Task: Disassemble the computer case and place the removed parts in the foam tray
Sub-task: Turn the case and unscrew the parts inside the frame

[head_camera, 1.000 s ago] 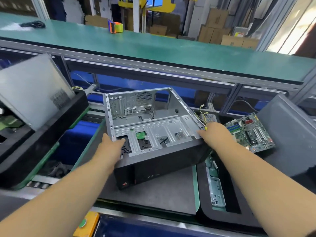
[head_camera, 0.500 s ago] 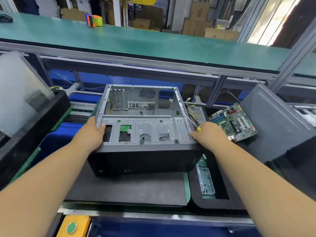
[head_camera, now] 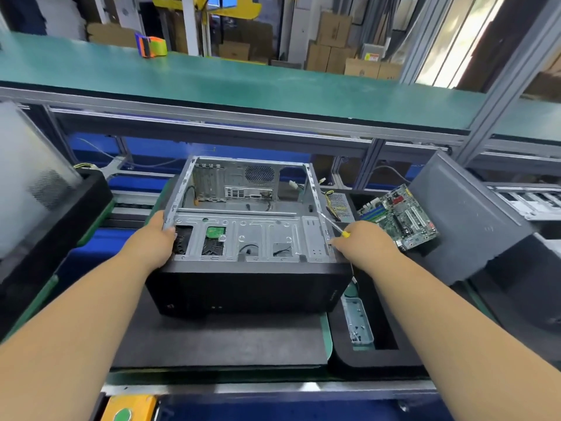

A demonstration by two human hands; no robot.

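An open grey computer case (head_camera: pixel 243 226) with a black front panel lies on a dark mat (head_camera: pixel 218 338), its open side up. My left hand (head_camera: pixel 153 238) grips the case's left rim. My right hand (head_camera: pixel 361 243) rests on the right rim while holding a screwdriver (head_camera: pixel 334 226) with a yellow handle. A green drive shows inside the front bay. To the right, a black foam tray (head_camera: pixel 382 357) holds a green motherboard (head_camera: pixel 400 218), a power supply (head_camera: pixel 338 205) and a small metal bracket (head_camera: pixel 358 322).
A grey side panel (head_camera: pixel 467 217) leans in the tray at the right. Another foam tray (head_camera: pixel 54 226) with a leaning panel stands at the left. A green shelf (head_camera: pixel 243 83) runs overhead behind. A yellow button box (head_camera: pixel 127 410) sits at the front edge.
The case has turned from an angle to square with the bench and settled on the mat. Both hands stayed on its rims.
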